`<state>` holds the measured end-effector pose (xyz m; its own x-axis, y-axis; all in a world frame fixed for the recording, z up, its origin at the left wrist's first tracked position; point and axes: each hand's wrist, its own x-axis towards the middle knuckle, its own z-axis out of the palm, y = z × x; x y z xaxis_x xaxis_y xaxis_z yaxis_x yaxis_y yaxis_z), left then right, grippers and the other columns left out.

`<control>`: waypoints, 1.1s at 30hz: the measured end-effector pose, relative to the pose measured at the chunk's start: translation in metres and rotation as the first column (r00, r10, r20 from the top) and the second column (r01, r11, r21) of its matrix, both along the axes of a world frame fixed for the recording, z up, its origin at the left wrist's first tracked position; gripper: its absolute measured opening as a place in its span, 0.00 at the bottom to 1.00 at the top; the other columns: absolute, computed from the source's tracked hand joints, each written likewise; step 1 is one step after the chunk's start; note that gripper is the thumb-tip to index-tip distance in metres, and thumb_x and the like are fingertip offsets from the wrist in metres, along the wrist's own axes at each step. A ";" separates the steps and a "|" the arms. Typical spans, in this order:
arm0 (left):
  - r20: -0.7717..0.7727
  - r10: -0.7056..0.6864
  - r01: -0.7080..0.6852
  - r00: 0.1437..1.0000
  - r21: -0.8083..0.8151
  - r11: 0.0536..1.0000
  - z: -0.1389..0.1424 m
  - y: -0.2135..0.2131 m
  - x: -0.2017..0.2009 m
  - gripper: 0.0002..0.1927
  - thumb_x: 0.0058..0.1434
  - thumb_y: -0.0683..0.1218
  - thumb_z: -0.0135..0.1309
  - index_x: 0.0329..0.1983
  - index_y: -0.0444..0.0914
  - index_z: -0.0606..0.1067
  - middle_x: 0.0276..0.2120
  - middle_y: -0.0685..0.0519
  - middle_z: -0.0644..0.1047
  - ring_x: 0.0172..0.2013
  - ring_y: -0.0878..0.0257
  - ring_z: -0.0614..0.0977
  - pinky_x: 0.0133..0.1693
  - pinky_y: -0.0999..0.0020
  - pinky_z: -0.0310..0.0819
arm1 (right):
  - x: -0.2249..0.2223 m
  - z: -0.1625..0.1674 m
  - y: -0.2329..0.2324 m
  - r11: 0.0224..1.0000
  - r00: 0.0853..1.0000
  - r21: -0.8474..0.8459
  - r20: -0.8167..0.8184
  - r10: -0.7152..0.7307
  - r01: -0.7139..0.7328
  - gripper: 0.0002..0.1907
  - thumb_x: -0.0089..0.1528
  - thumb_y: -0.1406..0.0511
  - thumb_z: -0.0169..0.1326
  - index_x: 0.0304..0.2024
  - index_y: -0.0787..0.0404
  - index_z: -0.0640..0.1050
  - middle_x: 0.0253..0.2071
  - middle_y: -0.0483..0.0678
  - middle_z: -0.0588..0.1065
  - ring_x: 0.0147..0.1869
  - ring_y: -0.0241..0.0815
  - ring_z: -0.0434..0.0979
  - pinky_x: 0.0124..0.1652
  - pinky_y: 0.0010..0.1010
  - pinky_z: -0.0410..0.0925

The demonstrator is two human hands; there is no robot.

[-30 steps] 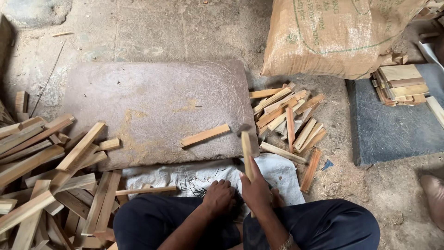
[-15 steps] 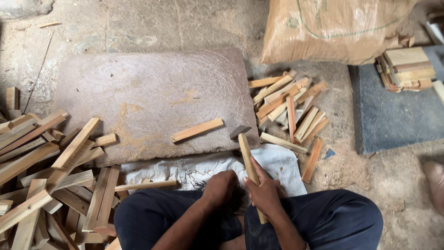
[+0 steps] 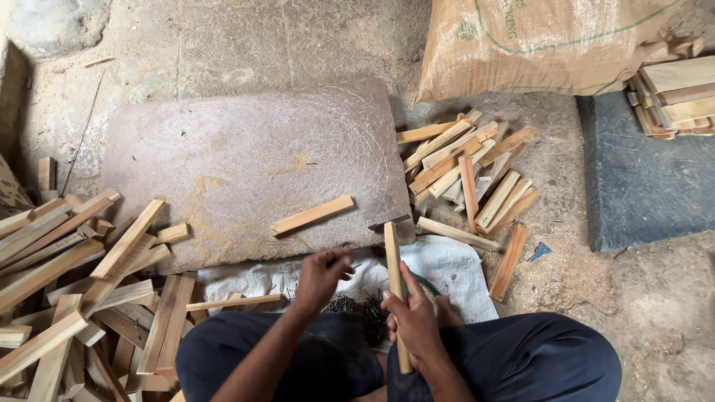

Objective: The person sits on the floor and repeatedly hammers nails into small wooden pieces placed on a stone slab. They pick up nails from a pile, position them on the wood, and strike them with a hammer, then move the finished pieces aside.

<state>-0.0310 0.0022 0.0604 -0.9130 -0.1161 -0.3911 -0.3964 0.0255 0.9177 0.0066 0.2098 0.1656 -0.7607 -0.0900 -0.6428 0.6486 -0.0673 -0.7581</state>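
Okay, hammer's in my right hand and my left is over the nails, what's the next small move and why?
Probably pinch one nail from the dark nail pile with the left hand and carry it to the wood strip on the stone slab. The right hand already grips the hammer with its head near the slab's edge, and the strip lies alone there, no nail visible on it.

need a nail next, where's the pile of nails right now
In the head view, the pile of nails lies on the white cloth, low centre between the left hand and right hand.
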 end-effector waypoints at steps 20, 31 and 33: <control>-0.434 -0.126 -0.210 0.892 -0.646 0.734 -0.020 -0.012 -0.127 0.06 0.64 0.45 0.60 0.43 0.45 0.83 0.41 0.53 0.85 0.37 0.62 0.87 0.40 0.66 0.83 | -0.009 -0.002 0.007 1.000 0.997 -0.012 0.077 0.004 -0.003 0.41 0.63 0.66 0.53 0.76 0.47 0.54 0.29 0.46 0.74 0.19 0.28 0.66 0.16 0.21 0.64; -0.450 -0.157 -0.267 0.879 -0.738 0.619 -0.038 -0.008 -0.127 0.04 0.66 0.48 0.59 0.41 0.50 0.83 0.40 0.59 0.85 0.35 0.67 0.84 0.29 0.71 0.77 | -0.011 -0.006 0.003 1.000 0.997 -0.018 0.074 -0.002 0.004 0.41 0.63 0.66 0.53 0.76 0.47 0.54 0.29 0.46 0.74 0.19 0.27 0.67 0.15 0.21 0.64; -0.524 -0.196 -0.323 0.829 -0.734 0.597 -0.042 -0.008 -0.125 0.04 0.66 0.48 0.59 0.41 0.51 0.83 0.39 0.60 0.84 0.35 0.67 0.84 0.31 0.72 0.78 | -0.010 -0.005 0.002 1.000 0.998 0.004 0.061 0.004 -0.004 0.40 0.63 0.66 0.53 0.76 0.48 0.54 0.29 0.45 0.73 0.19 0.27 0.66 0.15 0.21 0.63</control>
<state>-0.1564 -0.0054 0.0181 -0.8980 -0.1948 0.3945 0.0822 0.8065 0.5855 -0.0039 0.2122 0.1601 -0.7196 -0.0904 -0.6885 0.6941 -0.0617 -0.7173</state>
